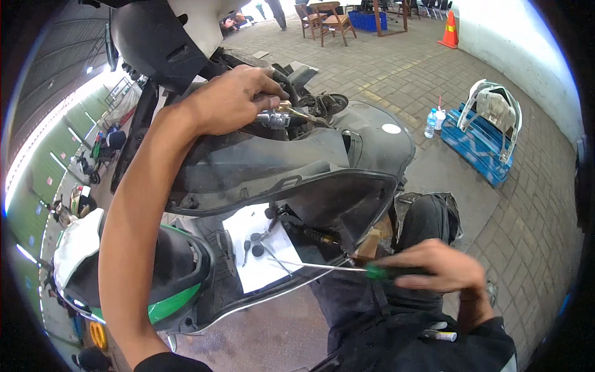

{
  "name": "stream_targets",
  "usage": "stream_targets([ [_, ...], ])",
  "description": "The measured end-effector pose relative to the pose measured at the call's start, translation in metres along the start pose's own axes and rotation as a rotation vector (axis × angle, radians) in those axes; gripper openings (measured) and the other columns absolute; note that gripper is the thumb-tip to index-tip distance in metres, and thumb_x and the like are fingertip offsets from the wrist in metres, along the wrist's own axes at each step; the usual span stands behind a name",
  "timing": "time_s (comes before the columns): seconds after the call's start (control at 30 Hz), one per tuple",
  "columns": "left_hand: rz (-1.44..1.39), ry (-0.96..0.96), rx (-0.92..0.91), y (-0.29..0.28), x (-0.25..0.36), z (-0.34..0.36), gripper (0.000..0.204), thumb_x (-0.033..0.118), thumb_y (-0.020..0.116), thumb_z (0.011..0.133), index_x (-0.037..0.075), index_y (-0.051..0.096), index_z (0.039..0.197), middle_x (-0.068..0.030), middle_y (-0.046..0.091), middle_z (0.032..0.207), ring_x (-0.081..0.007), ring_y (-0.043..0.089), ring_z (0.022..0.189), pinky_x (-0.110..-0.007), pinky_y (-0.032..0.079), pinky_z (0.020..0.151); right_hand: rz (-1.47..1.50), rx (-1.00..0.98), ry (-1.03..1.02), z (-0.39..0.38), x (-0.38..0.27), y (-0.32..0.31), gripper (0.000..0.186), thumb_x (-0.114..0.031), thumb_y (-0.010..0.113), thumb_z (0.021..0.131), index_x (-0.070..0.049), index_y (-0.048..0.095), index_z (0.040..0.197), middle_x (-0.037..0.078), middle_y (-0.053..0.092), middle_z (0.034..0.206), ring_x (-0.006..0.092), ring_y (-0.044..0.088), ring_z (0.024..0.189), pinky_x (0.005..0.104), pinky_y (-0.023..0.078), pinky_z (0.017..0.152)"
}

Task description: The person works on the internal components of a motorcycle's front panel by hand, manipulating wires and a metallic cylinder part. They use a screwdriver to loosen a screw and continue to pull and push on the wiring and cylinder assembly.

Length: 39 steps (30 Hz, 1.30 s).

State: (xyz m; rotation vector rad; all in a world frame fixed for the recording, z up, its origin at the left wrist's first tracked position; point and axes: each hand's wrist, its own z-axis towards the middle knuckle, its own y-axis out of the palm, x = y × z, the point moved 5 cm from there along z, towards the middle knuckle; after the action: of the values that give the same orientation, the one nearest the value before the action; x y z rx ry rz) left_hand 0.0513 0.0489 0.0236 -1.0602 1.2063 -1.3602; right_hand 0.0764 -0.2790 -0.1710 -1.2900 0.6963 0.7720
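head view: left hand [232,99] closed around a chrome fitting [274,118] atop the black scooter body [347,149]; right hand [443,266] clasping a green-handled screwdriver [347,268], thin shaft pointing left over white paper [263,251] strewn with small bolts on the footboard.

One head-worn fisheye camera is looking down and forward from the person's head, sitting close over a stripped scooter [291,167] that is filling the middle of the picture. Both forearms are entering from the lower edge. The view is facing across a brick-paved floor [533,217] toward distant chairs [328,22], its rim bending straight lines and darkening the corners.
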Motion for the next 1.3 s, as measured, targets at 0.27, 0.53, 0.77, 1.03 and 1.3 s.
stream_targets([
  [0.27,0.099,-0.049,-0.093,0.001,0.000,0.013,0.030,0.009,0.061,0.105,-0.001,0.071,0.131,-0.0240,0.070,0.124,-0.0413,0.066,0.118,-0.045,0.051,0.103,-0.310,0.442,-0.530,-0.259,-0.058,-0.086,0.055,-0.059,0.069,0.097,-0.012,0.073,0.127,0.010,0.070,0.075,0.0143,0.063,0.056,0.0296,0.045,0.050],
  [0.53,0.116,-0.011,-0.040,0.001,0.002,0.011,0.030,0.004,0.066,0.099,0.001,0.074,0.129,-0.0232,0.070,0.115,-0.0393,0.069,0.109,-0.045,0.052,0.097,-0.699,1.190,-0.216,-0.194,-0.071,-0.057,0.055,-0.062,0.079,0.087,-0.011,0.065,0.104,0.008,0.056,0.090,0.0211,0.052,0.078,0.0389,0.039,0.071],
  [0.77,0.050,-0.006,-0.086,-0.007,0.011,0.012,0.034,0.011,0.073,0.098,0.005,0.075,0.131,-0.0220,0.072,0.107,-0.0371,0.070,0.098,-0.044,0.053,0.090,-0.763,1.283,-0.049,-0.166,-0.078,-0.049,0.053,-0.065,0.079,0.087,-0.014,0.074,0.100,0.007,0.061,0.095,0.0217,0.056,0.080,0.0380,0.040,0.073],
  [1.03,0.048,0.041,-0.041,-0.004,0.005,0.012,0.033,0.013,0.072,0.100,0.004,0.075,0.131,-0.0217,0.074,0.105,-0.0342,0.072,0.099,-0.042,0.055,0.090,-0.836,1.204,-0.126,-0.144,-0.086,-0.050,0.049,-0.064,0.081,0.087,-0.018,0.077,0.102,0.006,0.063,0.095,0.0201,0.056,0.077,0.0356,0.039,0.068],
  [1.3,0.036,0.026,-0.066,-0.003,0.002,0.010,0.034,0.018,0.073,0.101,0.005,0.075,0.132,-0.0205,0.074,0.105,-0.0306,0.073,0.098,-0.040,0.055,0.089,-0.808,1.194,-0.136,-0.139,-0.082,-0.051,0.050,-0.066,0.079,0.088,-0.017,0.077,0.101,0.006,0.063,0.095,0.0200,0.055,0.077,0.0354,0.040,0.068],
])
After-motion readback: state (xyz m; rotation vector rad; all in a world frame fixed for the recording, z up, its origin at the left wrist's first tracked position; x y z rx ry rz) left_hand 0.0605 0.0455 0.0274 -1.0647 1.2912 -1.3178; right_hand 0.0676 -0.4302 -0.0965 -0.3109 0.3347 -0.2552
